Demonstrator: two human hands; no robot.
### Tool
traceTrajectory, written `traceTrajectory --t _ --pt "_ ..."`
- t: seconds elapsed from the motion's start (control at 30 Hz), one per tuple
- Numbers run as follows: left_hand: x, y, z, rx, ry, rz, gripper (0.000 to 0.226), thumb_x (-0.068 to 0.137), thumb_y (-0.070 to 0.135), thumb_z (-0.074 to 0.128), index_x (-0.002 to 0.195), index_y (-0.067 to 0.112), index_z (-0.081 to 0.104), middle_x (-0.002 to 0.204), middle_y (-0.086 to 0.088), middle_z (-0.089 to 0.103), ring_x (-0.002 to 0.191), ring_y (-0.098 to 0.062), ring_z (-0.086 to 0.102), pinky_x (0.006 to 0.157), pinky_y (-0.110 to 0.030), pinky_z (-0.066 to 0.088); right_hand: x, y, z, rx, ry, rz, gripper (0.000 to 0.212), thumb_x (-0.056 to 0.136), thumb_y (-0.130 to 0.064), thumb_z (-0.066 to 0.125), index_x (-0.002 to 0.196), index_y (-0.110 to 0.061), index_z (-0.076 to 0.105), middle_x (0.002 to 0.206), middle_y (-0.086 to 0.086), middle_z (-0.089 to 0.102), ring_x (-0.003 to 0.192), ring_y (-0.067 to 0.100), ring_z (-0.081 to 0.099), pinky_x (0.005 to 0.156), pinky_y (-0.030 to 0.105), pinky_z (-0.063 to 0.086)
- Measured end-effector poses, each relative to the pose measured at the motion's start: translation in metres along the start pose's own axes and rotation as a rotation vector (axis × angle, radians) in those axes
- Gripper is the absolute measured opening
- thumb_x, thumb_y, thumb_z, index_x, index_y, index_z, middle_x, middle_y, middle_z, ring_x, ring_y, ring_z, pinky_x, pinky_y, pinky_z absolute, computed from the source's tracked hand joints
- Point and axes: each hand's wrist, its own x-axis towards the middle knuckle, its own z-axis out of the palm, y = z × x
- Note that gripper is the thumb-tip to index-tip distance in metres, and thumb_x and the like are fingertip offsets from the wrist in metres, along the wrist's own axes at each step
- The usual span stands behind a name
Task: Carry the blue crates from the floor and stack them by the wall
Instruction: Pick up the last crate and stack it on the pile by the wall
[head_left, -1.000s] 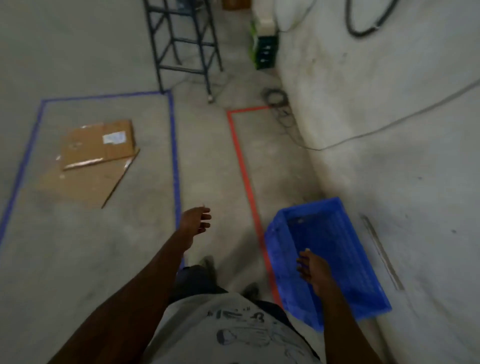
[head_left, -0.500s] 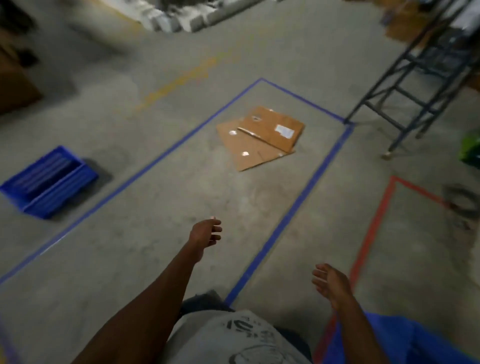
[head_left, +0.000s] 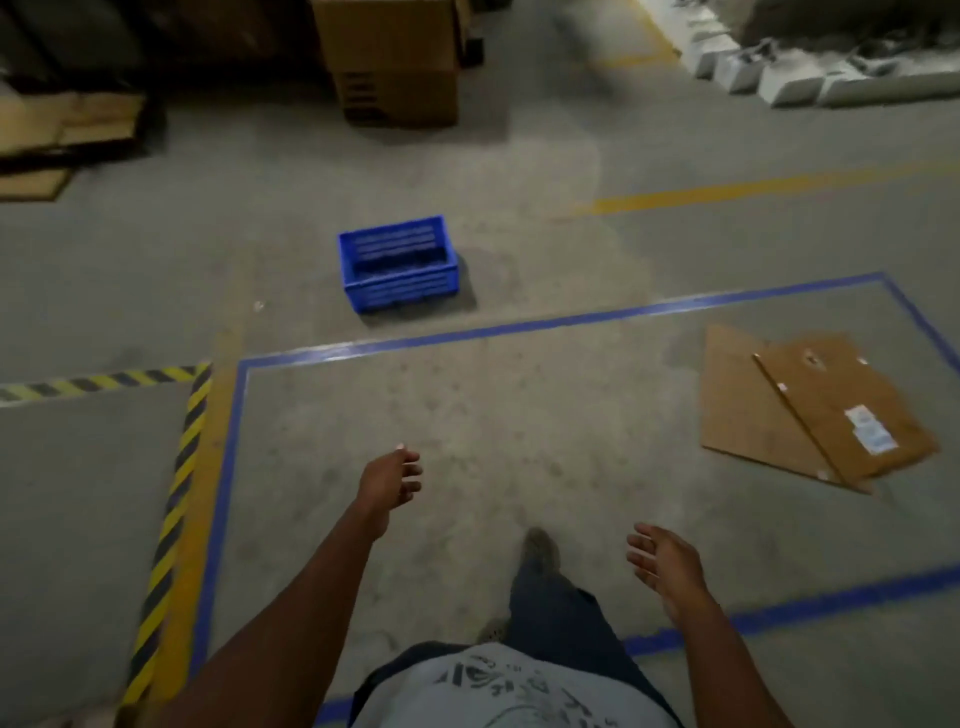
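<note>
A single blue slatted crate (head_left: 397, 264) stands upright on the concrete floor ahead, just beyond the far line of a blue-taped rectangle (head_left: 545, 323). My left hand (head_left: 390, 479) hangs in front of me with loosely curled fingers and holds nothing. My right hand (head_left: 665, 567) is lower and to the right, fingers relaxed and spread, also empty. Both hands are well short of the crate. One foot (head_left: 540, 551) steps forward inside the taped rectangle. No wall or stacked crate is in view.
Flattened cardboard (head_left: 810, 410) lies on the floor at the right inside the blue tape. A tall cardboard box (head_left: 395, 62) stands behind the crate. Yellow-black hazard tape (head_left: 171, 509) runs along the left. Grey blocks (head_left: 789, 78) lie at the far right, flat cardboard (head_left: 57, 130) at the far left.
The view has swung left, away from the wall and the crate set down there. The lone crate on the floor has come to the centre ahead. Both hands stay empty.
</note>
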Motion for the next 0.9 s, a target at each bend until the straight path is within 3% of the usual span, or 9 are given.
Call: traceTrajectory --t 0.3,0.53,0.7,0.9 --pt "0.108 0.073 -0.044 -0.173 0.171 -0.115 0.035 0.103 0.038 0.047 0.109 0.011 0.068 0.089 -0.004 0.068 0.068 -0.020 0.060 0.065 -0.030 0.045 0.098 -0.158 0.149 -0.203 -0.144 0.006 0.027 0.096 -0.019 0.052 0.114 -0.007 0.067 0.108 0.015 0.070 0.087 0.029 0.067 0.070 0.032 0.050" --pt "0.183 0.152 -0.056 -0.212 0.216 -0.175 0.039 0.104 0.042 0.044 0.113 0.012 0.066 0.104 -0.007 0.070 0.084 -0.026 0.065 0.078 -0.035 0.050 0.160 -0.284 0.249 -0.364 -0.222 0.007 0.027 0.096 -0.022 0.052 0.115 -0.009 0.067 0.105 0.010 0.071 0.090 0.026 0.068 0.066 0.029 0.050" --pt "0.260 0.212 -0.083 -0.236 0.269 -0.223 0.039 0.104 0.039 0.045 0.117 0.009 0.066 0.104 -0.008 0.069 0.080 -0.024 0.063 0.068 -0.033 0.048 0.203 -0.361 0.335 -0.423 -0.230 0.017 0.025 0.094 -0.023 0.053 0.109 -0.010 0.069 0.098 0.009 0.071 0.081 0.025 0.067 0.064 0.027 0.048" --pt "0.377 0.308 -0.108 -0.242 0.234 -0.216 0.038 0.103 0.038 0.046 0.115 0.009 0.068 0.102 -0.009 0.070 0.081 -0.024 0.064 0.069 -0.032 0.050 0.245 -0.434 0.445 -0.491 -0.212 0.046 0.024 0.093 -0.025 0.056 0.107 -0.011 0.069 0.096 0.008 0.072 0.079 0.025 0.068 0.066 0.029 0.049"
